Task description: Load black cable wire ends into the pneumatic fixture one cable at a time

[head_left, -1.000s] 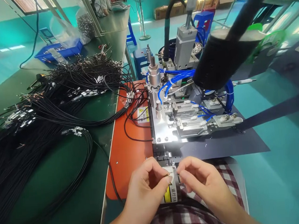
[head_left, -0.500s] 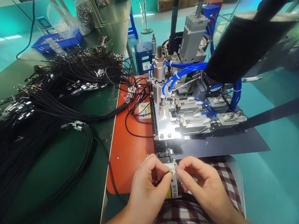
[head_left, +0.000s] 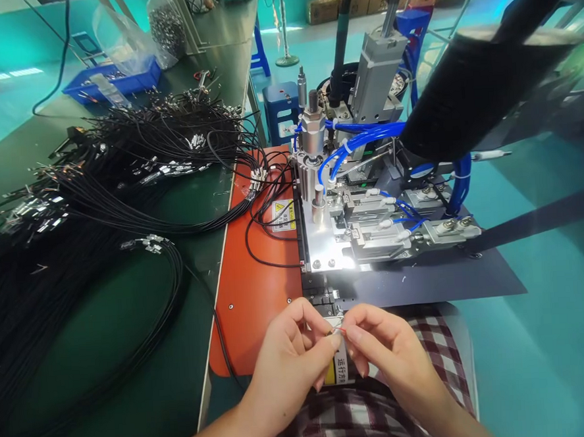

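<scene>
My left hand (head_left: 291, 360) is closed in a pinch on a thin black cable, mostly hidden by my fingers. At the cable's end, fine wires (head_left: 339, 329), one of them red and others pale, show between my two hands. My right hand (head_left: 402, 353) pinches these wires between thumb and forefinger. Both hands are held above my lap, just in front of the machine's near edge. Below them a white and yellow label (head_left: 341, 367) with black characters is partly covered.
A metal machine (head_left: 330, 236) with blue air tubes stands ahead on an orange base plate (head_left: 257, 300). Heaps of black cables (head_left: 158, 134) with metal ends lie on the green table (head_left: 129, 314) at left. A blue tray (head_left: 76, 93) sits farther back. A thick black tube (head_left: 487, 94) hangs at right.
My fingertips have shifted slightly on the cable end. A red wire now shows by my right fingertips, and the black cable is less visible in my left hand.
</scene>
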Demonstrator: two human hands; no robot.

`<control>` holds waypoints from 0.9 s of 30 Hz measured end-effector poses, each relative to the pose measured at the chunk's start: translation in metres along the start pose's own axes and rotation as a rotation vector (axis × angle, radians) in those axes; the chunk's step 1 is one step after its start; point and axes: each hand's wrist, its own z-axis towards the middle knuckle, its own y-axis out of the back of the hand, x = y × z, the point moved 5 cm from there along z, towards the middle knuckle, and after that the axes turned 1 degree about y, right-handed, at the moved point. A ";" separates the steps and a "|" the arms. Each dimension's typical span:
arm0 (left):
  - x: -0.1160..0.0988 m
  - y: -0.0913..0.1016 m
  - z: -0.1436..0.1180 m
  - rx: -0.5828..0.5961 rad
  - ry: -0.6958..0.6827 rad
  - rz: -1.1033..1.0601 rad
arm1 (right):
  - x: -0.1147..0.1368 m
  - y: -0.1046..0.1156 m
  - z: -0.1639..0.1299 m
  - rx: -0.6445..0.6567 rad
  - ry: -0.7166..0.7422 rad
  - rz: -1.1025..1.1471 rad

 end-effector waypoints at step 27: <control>-0.002 -0.004 -0.004 0.151 -0.055 -0.124 | 0.014 -0.006 -0.005 -0.032 0.134 -0.160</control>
